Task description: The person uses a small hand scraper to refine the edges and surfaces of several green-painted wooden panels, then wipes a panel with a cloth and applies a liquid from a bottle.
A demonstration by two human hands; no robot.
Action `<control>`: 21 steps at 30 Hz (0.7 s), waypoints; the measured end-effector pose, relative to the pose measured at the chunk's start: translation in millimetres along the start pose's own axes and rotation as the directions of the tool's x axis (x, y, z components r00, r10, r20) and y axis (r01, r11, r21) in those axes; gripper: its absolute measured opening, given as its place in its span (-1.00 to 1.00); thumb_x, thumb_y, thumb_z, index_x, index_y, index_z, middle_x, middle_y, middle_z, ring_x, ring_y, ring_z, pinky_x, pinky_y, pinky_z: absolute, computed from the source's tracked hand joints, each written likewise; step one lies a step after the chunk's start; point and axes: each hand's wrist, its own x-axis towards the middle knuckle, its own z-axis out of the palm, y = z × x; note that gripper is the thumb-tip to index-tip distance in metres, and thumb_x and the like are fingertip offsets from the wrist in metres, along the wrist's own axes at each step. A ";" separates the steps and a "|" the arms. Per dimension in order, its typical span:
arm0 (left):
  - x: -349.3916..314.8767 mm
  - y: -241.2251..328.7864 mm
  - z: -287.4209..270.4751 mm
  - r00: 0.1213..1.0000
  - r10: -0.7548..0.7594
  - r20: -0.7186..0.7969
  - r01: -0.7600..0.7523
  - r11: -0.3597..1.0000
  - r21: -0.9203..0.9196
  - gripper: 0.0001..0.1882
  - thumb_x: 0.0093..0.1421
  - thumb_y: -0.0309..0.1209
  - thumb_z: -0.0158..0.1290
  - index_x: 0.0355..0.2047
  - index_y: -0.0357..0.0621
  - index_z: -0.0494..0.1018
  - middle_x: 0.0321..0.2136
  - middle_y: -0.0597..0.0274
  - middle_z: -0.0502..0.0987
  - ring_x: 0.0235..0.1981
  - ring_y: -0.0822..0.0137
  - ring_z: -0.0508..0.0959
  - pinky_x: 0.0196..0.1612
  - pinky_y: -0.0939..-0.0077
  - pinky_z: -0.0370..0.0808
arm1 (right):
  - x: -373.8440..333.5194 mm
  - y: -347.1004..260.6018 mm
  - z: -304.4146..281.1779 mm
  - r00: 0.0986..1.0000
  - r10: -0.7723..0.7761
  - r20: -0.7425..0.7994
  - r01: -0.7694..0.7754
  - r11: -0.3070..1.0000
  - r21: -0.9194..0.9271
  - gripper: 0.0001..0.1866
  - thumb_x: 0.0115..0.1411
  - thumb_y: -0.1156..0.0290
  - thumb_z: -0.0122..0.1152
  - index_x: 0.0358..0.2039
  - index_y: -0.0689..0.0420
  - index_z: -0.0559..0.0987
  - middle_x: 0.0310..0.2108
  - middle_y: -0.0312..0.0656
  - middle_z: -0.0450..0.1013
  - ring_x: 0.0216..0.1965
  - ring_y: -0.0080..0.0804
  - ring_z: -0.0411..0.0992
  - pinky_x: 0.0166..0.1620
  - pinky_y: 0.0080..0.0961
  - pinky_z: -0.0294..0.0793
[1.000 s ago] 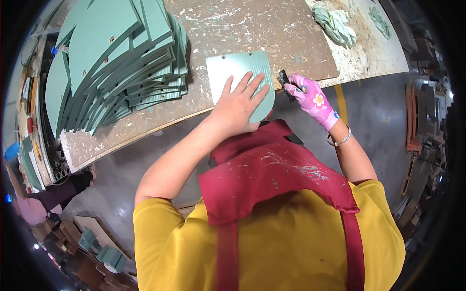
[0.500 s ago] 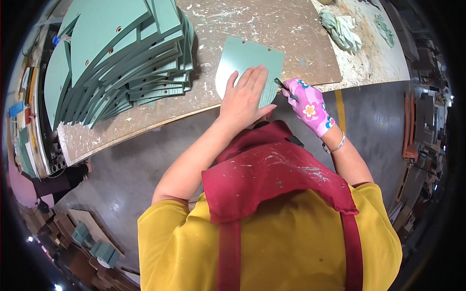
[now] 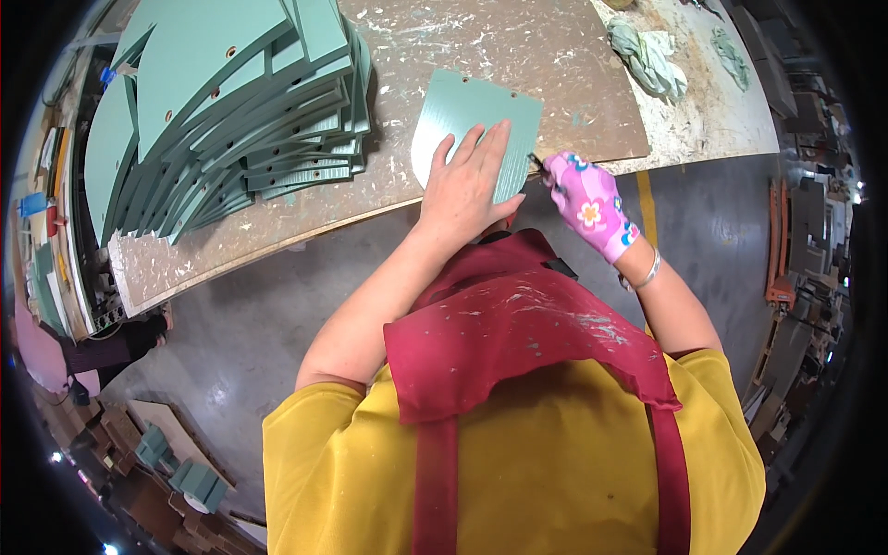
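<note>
A flat pale-green painted panel (image 3: 435, 125) with small holes along its far edge lies at the table's front edge. My bare left hand (image 3: 462, 180) rests on top of it, open, fingers spread and stretched out. At the panel's right edge is my right hand (image 3: 585, 202), in a pink flowered glove. Its fingers are closed round a slim dark tool (image 3: 536, 162), whose tip points toward that edge. Most of the tool is hidden by the glove, so its kind cannot be made out.
A tall stack of curved green panels (image 3: 208, 69) stands on the paint-spattered table (image 3: 407, 37) at left. Crumpled rags (image 3: 647, 60) lie at the back right. At far left, a person (image 3: 102, 351) is partly visible near the table. Green pieces (image 3: 194, 481) sit lower left.
My right hand has turned slightly beside the panel's right edge, and less of the dark tool shows. My left hand and the panel have barely moved.
</note>
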 end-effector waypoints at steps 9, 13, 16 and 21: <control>1.4 0.6 1.1 1.000 -0.018 0.010 0.017 1.000 0.012 -0.02 -0.12 -0.07 0.23 0.22 -0.26 0.04 0.06 -0.01 0.34 0.17 0.17 0.26 0.20 0.10 0.08 | -4.9 -17.4 -3.3 0.986 -0.128 0.105 0.134 0.990 -0.049 -0.79 -0.06 0.58 0.13 -0.33 0.14 0.44 -0.48 -0.14 0.39 -0.43 -0.16 0.43 -0.38 -0.33 0.41; 1.4 0.9 0.9 0.999 -0.029 0.031 0.029 1.000 0.002 0.00 -0.10 -0.09 0.23 0.24 -0.26 0.00 0.06 0.03 0.34 0.19 0.17 0.24 0.21 0.10 0.06 | 6.5 -6.5 -2.7 0.999 -0.038 0.026 0.039 0.998 -0.049 -0.77 -0.06 0.57 0.13 -0.31 0.16 0.44 -0.48 -0.13 0.40 -0.43 -0.17 0.44 -0.39 -0.31 0.41; 1.4 1.5 1.7 0.999 -0.026 0.027 0.026 1.000 0.003 -0.01 -0.11 -0.08 0.23 0.23 -0.30 0.02 0.07 -0.01 0.32 0.18 0.17 0.24 0.21 0.11 0.05 | 1.2 -16.9 -0.6 0.996 -0.085 0.025 0.087 0.989 -0.118 -0.77 -0.04 0.56 0.12 -0.29 0.15 0.45 -0.47 -0.10 0.39 -0.43 -0.15 0.43 -0.43 -0.28 0.40; 0.9 0.9 3.5 0.999 -0.038 0.031 0.039 0.999 -0.004 0.01 -0.11 -0.08 0.23 0.24 -0.30 -0.01 0.09 -0.01 0.31 0.19 0.16 0.23 0.21 0.10 0.04 | -2.3 -17.2 -6.1 0.990 -0.068 0.126 0.072 0.997 -0.028 -0.76 -0.03 0.55 0.14 -0.29 0.16 0.45 -0.45 -0.11 0.39 -0.40 -0.14 0.45 -0.40 -0.29 0.41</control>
